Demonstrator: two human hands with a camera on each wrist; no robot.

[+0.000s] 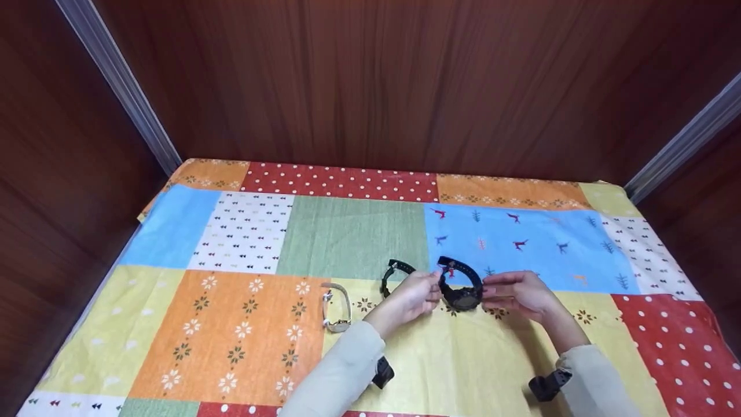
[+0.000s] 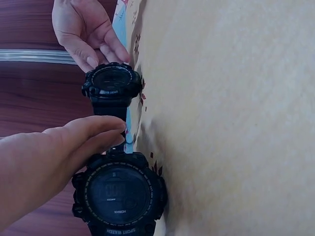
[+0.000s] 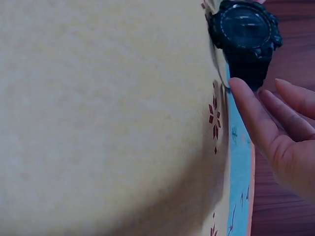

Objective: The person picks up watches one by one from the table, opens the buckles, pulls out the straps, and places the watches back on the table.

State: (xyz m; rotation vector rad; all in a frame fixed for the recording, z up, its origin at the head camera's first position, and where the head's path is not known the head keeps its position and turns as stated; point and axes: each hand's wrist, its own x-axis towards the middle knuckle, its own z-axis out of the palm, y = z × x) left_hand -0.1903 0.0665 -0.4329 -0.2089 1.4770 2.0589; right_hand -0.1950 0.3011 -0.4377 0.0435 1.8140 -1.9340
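Note:
Two black digital sport watches stand on the tablecloth, straps looped. My left hand point(image 1: 412, 298) is between them, its fingers fairly straight and its fingertips close to the strap of the right-hand watch point(image 1: 465, 298). Whether they touch it is hard to tell. The left-hand watch point(image 2: 118, 194) shows large in the left wrist view; in the head view my left hand partly covers it. My right hand point(image 1: 521, 294) is on the far side of the right-hand watch, extended fingertips against or just beside its strap. That watch's dial point(image 3: 244, 27) shows in the right wrist view.
A slim watch point(image 1: 347, 301) with a pale strap and gold-toned case stands to the left of the black ones. Under everything is a patchwork tablecloth point(image 1: 243, 347). Dark wooden panels point(image 1: 370, 87) rise behind the table and at both sides.

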